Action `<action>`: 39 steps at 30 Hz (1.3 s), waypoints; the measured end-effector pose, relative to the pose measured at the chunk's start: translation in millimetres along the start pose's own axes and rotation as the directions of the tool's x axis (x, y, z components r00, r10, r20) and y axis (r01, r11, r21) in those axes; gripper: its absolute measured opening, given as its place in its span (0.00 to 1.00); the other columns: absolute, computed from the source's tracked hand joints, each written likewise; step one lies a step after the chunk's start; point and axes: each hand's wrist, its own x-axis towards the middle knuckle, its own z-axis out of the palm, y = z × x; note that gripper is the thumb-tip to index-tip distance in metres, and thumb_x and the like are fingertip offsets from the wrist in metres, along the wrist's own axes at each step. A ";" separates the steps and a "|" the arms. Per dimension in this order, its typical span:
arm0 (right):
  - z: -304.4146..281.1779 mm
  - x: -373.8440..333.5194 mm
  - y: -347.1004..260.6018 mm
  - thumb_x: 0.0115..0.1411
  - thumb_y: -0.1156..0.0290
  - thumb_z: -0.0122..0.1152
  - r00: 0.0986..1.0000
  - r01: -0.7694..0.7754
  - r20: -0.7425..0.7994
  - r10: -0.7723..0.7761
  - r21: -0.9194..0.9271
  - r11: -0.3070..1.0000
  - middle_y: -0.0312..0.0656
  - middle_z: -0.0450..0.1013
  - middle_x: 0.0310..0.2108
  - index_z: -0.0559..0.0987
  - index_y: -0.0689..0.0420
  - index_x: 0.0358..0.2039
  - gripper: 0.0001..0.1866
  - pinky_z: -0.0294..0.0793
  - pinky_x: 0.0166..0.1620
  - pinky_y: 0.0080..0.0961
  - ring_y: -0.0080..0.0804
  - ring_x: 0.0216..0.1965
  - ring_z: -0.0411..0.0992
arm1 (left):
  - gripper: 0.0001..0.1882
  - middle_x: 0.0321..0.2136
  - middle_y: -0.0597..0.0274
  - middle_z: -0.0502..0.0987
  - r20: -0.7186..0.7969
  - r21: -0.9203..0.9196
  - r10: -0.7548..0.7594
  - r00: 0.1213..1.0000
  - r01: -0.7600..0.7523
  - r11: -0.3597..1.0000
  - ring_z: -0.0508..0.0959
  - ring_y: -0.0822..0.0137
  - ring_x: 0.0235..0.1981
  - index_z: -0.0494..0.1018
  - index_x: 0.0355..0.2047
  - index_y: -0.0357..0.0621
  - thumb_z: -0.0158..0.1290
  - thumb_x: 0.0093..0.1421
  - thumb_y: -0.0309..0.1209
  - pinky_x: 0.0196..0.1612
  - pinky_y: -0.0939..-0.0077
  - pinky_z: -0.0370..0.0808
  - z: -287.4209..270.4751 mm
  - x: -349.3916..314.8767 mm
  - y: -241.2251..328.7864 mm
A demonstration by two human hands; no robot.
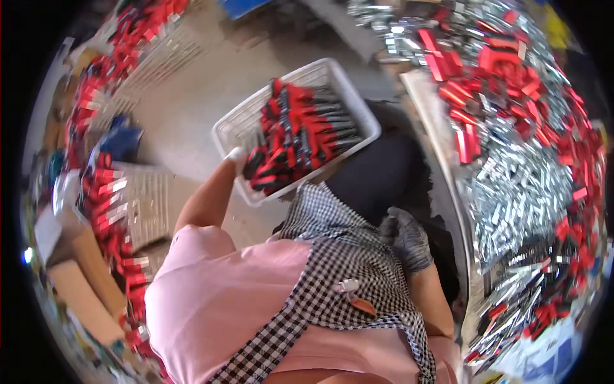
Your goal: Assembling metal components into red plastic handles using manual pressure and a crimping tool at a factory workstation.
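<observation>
A white plastic basket point(281, 75) stands tilted in front of me, filled with red-and-black handled tools point(300, 134) whose grey ends point right. My left hand point(238, 155) is at the basket's left rim, with a white glove cuff showing. Its fingers are blurred and lost against the tools, so I cannot make out their grip. Over the right side of my lap, my right hand point(409, 242) wears a grey glove, its fingers curled in. Anything inside that hand is hidden. Between my hands lies a black-and-white checked apron point(339, 262).
To the right a long bench point(425, 105) carries heaped red parts point(505, 61) and small shiny metal pieces point(521, 192). More red parts point(105, 198) line the left side, near cardboard boxes point(86, 294). A blue object point(120, 137) lies at left; concrete floor point(185, 109) surrounds the basket.
</observation>
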 end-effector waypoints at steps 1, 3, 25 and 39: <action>-9.0 10.2 5.4 0.66 0.60 0.54 0.997 -0.009 0.075 0.014 -0.064 0.998 0.41 0.75 0.30 0.75 0.59 0.46 0.16 0.75 0.31 0.32 0.32 0.27 0.72 | 0.24 0.33 0.58 0.80 -0.052 0.451 0.196 0.979 -0.152 0.880 0.79 0.56 0.36 0.77 0.45 0.41 0.44 0.66 0.49 0.42 0.56 0.74 -21.0 39.2 -17.3; -20.7 8.0 -2.6 0.65 0.61 0.55 0.894 0.331 0.404 -0.193 -0.309 0.891 0.41 0.75 0.31 0.76 0.60 0.45 0.16 0.76 0.35 0.30 0.31 0.30 0.73 | 0.17 0.31 0.55 0.82 0.152 0.892 0.437 0.886 -0.314 0.325 0.79 0.62 0.27 0.82 0.35 0.46 0.50 0.63 0.43 0.33 0.64 0.76 -147.6 104.2 -80.9; -243.1 -135.2 -83.9 0.55 0.67 0.63 0.050 -0.170 -0.225 -0.973 -0.962 0.214 0.44 0.78 0.35 0.80 0.51 0.46 0.17 0.77 0.43 0.40 0.46 0.37 0.76 | 0.08 0.32 0.49 0.81 0.754 0.095 0.645 -0.127 -0.950 -0.298 0.81 0.53 0.34 0.78 0.34 0.35 0.50 0.56 0.19 0.41 0.67 0.77 339.4 -267.4 92.1; -293.3 -151.7 -180.4 0.58 0.60 0.56 0.769 -0.301 0.085 -0.633 -0.826 -0.477 0.45 0.66 0.58 0.82 0.45 0.42 0.13 0.52 0.68 0.48 0.49 0.63 0.59 | 0.07 0.29 0.55 0.80 0.829 -0.375 0.337 -0.446 -0.891 -0.255 0.79 0.53 0.29 0.79 0.32 0.42 0.58 0.52 0.22 0.33 0.64 0.77 428.3 -322.5 48.8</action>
